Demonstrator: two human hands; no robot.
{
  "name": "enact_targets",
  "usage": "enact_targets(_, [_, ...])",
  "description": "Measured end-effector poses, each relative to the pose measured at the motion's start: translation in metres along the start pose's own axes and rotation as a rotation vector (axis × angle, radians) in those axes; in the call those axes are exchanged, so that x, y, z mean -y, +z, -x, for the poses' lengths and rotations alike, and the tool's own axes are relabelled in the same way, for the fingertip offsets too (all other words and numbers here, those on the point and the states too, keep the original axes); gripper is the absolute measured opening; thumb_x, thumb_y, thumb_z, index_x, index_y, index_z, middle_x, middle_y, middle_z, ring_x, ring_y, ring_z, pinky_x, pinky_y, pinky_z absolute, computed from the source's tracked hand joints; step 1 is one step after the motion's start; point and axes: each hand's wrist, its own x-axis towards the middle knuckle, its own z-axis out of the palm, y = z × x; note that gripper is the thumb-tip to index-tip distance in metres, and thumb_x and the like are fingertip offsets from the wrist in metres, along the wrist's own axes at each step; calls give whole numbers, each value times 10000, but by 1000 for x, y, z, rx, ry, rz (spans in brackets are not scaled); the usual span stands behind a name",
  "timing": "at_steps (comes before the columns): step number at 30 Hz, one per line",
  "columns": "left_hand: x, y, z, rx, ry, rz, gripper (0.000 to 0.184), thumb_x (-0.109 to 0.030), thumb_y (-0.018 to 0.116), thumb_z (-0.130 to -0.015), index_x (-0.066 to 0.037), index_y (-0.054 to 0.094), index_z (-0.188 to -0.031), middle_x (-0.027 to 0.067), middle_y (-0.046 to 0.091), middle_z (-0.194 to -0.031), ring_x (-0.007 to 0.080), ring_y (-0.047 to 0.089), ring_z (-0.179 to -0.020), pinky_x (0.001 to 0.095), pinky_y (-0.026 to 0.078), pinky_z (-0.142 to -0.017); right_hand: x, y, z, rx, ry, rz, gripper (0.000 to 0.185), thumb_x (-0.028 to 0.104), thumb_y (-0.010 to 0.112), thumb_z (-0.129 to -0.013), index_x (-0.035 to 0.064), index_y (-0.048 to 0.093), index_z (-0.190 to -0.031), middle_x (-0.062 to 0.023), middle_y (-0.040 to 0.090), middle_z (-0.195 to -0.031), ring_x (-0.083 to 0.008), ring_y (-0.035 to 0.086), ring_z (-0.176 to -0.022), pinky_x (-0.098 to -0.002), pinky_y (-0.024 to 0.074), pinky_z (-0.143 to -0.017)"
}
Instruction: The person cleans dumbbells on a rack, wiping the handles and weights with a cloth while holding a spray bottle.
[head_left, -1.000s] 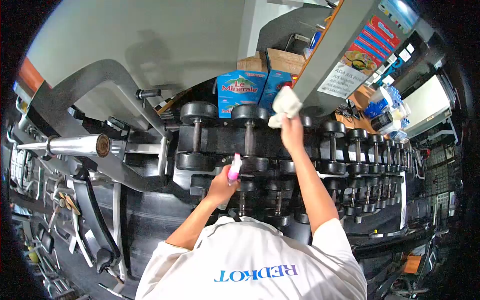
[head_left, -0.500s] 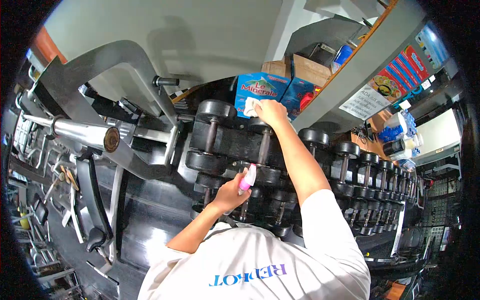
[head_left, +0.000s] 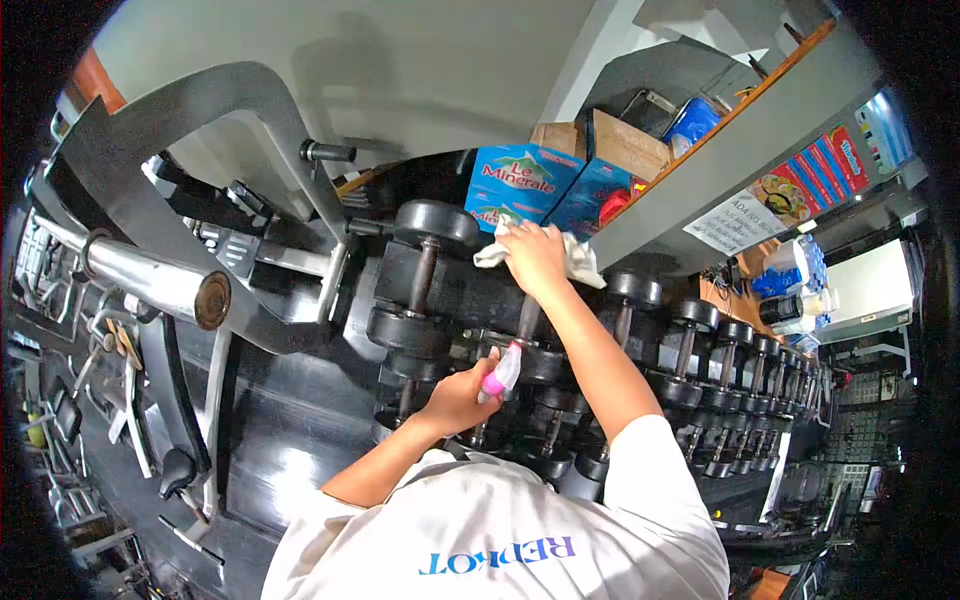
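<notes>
My right hand [head_left: 535, 258] presses a white cloth [head_left: 583, 264] on the far head of a black dumbbell [head_left: 528, 318], its fingers closed over the fabric. The cloth hides that head; the dumbbell's metal handle and near head show below. My left hand [head_left: 458, 400] is wrapped round a spray bottle [head_left: 504, 372] with a pink and clear-white top, held just over the dumbbell's near head. The bottle's lower part is hidden in the hand. Left of the cloth, another dumbbell [head_left: 425, 275] lies on the rack, apart from both hands.
More dumbbells [head_left: 688, 350] run in two tiers to the right. Blue cartons [head_left: 525, 180] stand behind the rack. At left, a grey machine frame [head_left: 290, 150] and a thick metal bar [head_left: 160, 280] jut out. A sloping counter panel [head_left: 720, 145] rises at right.
The cloth has spread out under my right hand, which has moved slightly down onto the dumbbell's far head. My left hand and the spray bottle have shifted slightly down; the view has tilted a little.
</notes>
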Motion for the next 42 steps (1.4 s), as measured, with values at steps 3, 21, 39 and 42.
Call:
enact_targets(3, [0, -1, 0, -9, 34, -31, 763, -264, 677, -818, -26, 299, -1436, 223, 641, -1053, 401, 629, -957, 455, 494, -830, 14, 33, -36, 248, 37, 203, 125, 188, 617, -761, 203, 739, -735, -13, 723, -812, -212, 669, -865, -437, 440, -790])
enact_targets(21, [-8, -10, 1, -19, 48, 24, 548, -227, 673, -789, -55, 465, -1266, 195, 614, -1193, 395, 640, -920, 482, 506, -786, -25, 14, 59, -331, 374, -336, 424, 68, 620, -796, 172, 618, -1207, -164, 615, -1223, -322, 533, -1214, -431, 465, -950])
enact_targets(39, [-7, -7, 4, -15, 72, -172, 798, -272, 659, -790, -33, 287, -1454, 173, 656, -1098, 379, 646, -939, 482, 517, -761, -16, -2, 82, -321, 680, -522, 411, 91, 597, -828, 110, 591, -1239, -235, 642, -1092, -419, 607, -1018, -483, 491, -861])
enact_targets(42, [1, -7, 1, -18, 143, -158, 811, -262, 658, -790, -37, 265, -1462, 190, 662, -1051, 388, 646, -921, 483, 512, -756, -23, -5, 67, -365, 648, -333, 325, 110, 602, -826, 56, 614, -1147, -237, 654, -997, -439, 627, -899, -514, 499, -801])
